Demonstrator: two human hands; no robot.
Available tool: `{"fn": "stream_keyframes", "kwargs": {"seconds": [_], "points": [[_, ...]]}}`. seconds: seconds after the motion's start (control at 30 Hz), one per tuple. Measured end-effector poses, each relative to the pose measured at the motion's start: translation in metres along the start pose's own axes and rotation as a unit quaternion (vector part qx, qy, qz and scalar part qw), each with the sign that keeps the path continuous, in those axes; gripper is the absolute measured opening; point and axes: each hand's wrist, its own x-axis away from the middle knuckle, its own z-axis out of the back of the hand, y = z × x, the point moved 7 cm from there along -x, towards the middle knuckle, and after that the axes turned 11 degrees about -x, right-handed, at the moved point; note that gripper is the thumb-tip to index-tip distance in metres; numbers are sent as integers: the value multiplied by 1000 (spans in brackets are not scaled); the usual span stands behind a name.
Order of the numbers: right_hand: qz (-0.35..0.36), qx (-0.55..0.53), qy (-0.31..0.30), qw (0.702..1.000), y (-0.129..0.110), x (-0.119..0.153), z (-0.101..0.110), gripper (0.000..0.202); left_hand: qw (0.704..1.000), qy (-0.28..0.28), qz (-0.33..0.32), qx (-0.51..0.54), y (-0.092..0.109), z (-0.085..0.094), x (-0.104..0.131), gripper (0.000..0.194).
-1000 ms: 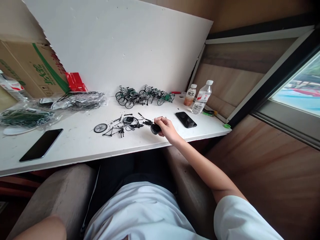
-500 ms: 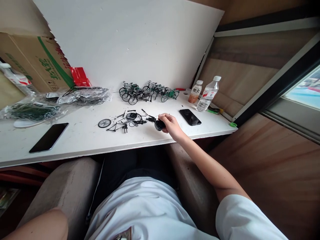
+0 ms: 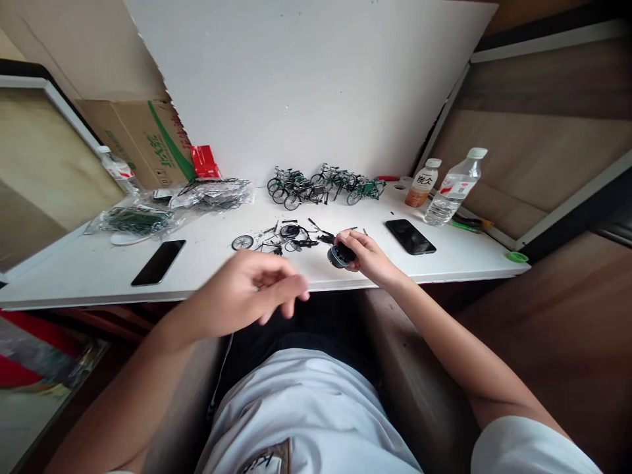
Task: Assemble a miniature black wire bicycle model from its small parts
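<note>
My right hand (image 3: 364, 253) grips a small round black container (image 3: 338, 256) with a pale rim, tilted above the table's front edge; what is inside I cannot make out. Slightly blurred, my left hand (image 3: 254, 289) hovers in front of the table edge with fingers loosely curled and apart, nothing visible in them. Behind the hands lie loose black model-bicycle parts, among them a spoked wheel (image 3: 242, 242) and a wheel with a dark centre (image 3: 289, 232). My left hand partly covers a thin frame piece. Several small green and black model bicycles (image 3: 306, 191) stand at the back.
Plastic bags of parts (image 3: 141, 220) lie at the left, near a cardboard box (image 3: 148, 141) and a red box (image 3: 205, 161). One phone (image 3: 158, 263) lies left, another phone (image 3: 411, 237) right. A brown drink bottle (image 3: 423, 184) and a water bottle (image 3: 453, 191) stand at the right.
My left hand has come up from the lower left to in front of the table edge. My right hand still holds the container. The view has swung left, shifting the scene rightward.
</note>
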Motion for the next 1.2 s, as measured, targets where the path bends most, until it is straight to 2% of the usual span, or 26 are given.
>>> {"fn": "stream_keyframes", "kwargs": {"seconds": [0.1, 0.2, 0.3, 0.37, 0.57, 0.7, 0.8, 0.9, 1.0, 1.03, 1.1, 1.2], "points": [[-15, 28, -75, 997, -4, 7, -14, 49, 1000, -3, 14, -12, -9, -33, -20, 61], [-29, 47, -147, 988, -4, 15, -28, 51, 998, -39, 49, 19, -30, -70, -35, 58], [-26, 69, -175, 982, -3, 18, -35, 49, 984, -104, 107, 93, -53, -96, -37, 54], [-17, 84, -177, 980, 0, 17, -35, 45, 975, -112, 139, 136, -63, -103, -35, 53], [-16, 93, -191, 977, 14, 13, -33, 39, 956, -78, 215, 182, -84, -111, -30, 50], [19, 171, -169, 970, 13, 16, -31, 42, 951, -68, 247, 173, -92, -113, -27, 48], [46, 241, -136, 960, 8, 19, -30, 44, 953, -60, 245, 165, -90, -113, -25, 50], [42, 226, -144, 963, 7, 19, -31, 46, 959, -54, 229, 156, -87, -113, -26, 53], [34, 215, -147, 965, 4, 13, -26, 48, 966, -76, 199, 143, -91, -113, -29, 59], [39, 223, -130, 965, 0, 9, -18, 50, 971, -78, 184, 133, -94, -111, -31, 62], [58, 243, -56, 967, -13, 1, 7, 55, 982, -62, 150, 94, -103, -102, -37, 65], [61, 257, 108, 958, -34, -5, 70, 60, 995, -2, 97, 24, -117, -78, -45, 63]]}}
